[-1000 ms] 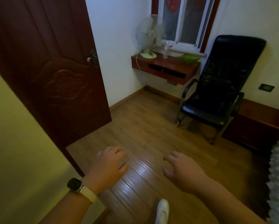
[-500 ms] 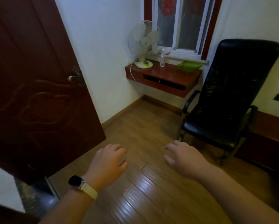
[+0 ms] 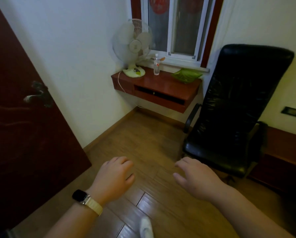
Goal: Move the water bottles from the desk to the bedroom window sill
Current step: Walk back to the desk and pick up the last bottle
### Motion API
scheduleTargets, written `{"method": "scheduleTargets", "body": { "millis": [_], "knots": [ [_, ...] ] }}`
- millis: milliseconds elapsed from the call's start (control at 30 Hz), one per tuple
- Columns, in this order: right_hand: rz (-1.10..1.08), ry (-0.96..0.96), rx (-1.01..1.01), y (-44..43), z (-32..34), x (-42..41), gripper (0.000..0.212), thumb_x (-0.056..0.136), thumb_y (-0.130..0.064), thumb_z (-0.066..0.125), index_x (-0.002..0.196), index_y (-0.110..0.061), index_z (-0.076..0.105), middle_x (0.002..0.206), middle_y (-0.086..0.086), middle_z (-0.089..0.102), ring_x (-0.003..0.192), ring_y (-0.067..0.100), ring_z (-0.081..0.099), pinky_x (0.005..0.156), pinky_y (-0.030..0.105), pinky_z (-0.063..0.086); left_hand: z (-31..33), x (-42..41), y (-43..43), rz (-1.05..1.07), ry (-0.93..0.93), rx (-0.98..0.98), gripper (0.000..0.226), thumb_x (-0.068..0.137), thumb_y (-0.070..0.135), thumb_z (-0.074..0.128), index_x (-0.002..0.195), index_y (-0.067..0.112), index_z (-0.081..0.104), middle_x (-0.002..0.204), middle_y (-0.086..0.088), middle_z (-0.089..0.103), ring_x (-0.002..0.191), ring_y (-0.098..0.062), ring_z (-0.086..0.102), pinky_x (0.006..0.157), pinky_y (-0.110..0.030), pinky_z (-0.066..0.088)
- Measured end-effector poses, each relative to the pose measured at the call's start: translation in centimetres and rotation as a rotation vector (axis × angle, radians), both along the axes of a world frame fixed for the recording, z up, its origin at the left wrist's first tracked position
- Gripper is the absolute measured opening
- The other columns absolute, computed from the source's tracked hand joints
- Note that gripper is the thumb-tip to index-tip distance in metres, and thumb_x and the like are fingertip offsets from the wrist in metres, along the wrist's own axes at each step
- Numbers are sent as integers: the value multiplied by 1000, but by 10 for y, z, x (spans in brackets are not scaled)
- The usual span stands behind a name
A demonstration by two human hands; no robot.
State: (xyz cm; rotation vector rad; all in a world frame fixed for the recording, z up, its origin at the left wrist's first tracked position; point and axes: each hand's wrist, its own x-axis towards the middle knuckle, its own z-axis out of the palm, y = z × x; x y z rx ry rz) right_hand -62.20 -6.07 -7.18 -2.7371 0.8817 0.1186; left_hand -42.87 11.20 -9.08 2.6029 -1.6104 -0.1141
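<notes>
down at the bottom edge, a white-socked foot (image 3: pixel 146 228) on the wooden floor (image 3: pixel 143 140). just above it, both forearms reach forward, palms down, side by side with a strip of floor between them. the left hand (image 3: pixel 112 176), a dark watch (image 3: pixel 79 195) on a pale strap at the wrist, has its fingers softly curled under; the grip is slack and has hold of nothing. the right hand (image 3: pixel 195 179) is much the same, fingers a little more spread and drooping at the tips, grip loose, nothing in it either. neither hand touches anything. off to the left, a dark red door (image 3: pixel 23 134) stands open, its metal handle (image 3: pixel 36 95) blurred. to the right, a black high-backed chair (image 3: pixel 238 117), with a low wooden cabinet (image 3: pixel 284 152) just beside it. farther on, in the corner, the wall-mounted red-brown surface (image 3: pixel 162 81): a white fan (image 3: pixel 133 47) at its left end, a green dish (image 3: pixel 186 75) toward its right, and between them the clear water bottle (image 3: pixel 156 65), upright, near the back edge. it stands on the surface, just below the window sill (image 3: pixel 171 64), well apart from both hands. one bottle in view. behind it, the window (image 3: pixel 178 26).
</notes>
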Motion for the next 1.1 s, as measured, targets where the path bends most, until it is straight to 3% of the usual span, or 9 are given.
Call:
{"method": "scheduleTargets", "body": {
  "millis": [133, 400, 567, 1100],
  "knots": [
    [-46, 42, -2, -58, -2, 56, 45, 96, -53, 48, 137, -34, 50, 134, -13, 52, 118, 7, 53, 93, 24, 48, -5, 63, -69, -25, 17, -23, 49, 87, 54, 38, 117, 27, 65, 122, 7, 64, 115, -15, 58, 94, -36, 48],
    [-133, -8, -39, -159, 36, 167, 45, 96, -50, 50, 138, -32, 51, 135, -11, 53, 118, 7, 54, 96, 26, 50, 26, 181, -185, -127, 51, -22, 45, 97, 50, 42, 138, 31, 49, 144, 8, 48, 134, -10, 41, 112, -33, 36],
    [-137, -24, -34, -211, 43, 216, 47, 96, -53, 47, 139, -32, 50, 138, -12, 52, 122, 7, 51, 98, 27, 48, 36, 232, -235, -131, 32, -51, 44, 98, 49, 45, 139, 32, 46, 144, 9, 47, 135, -9, 40, 113, -33, 35],
    [41, 19, 124, -445, -10, 410, 52, 97, -55, 45, 144, -33, 43, 145, -10, 46, 130, 12, 46, 107, 34, 43, 12, 406, -439, 3, 93, -4, 49, 98, 51, 45, 143, 32, 43, 148, 8, 43, 134, -8, 41, 111, -31, 38]
  ]
}}
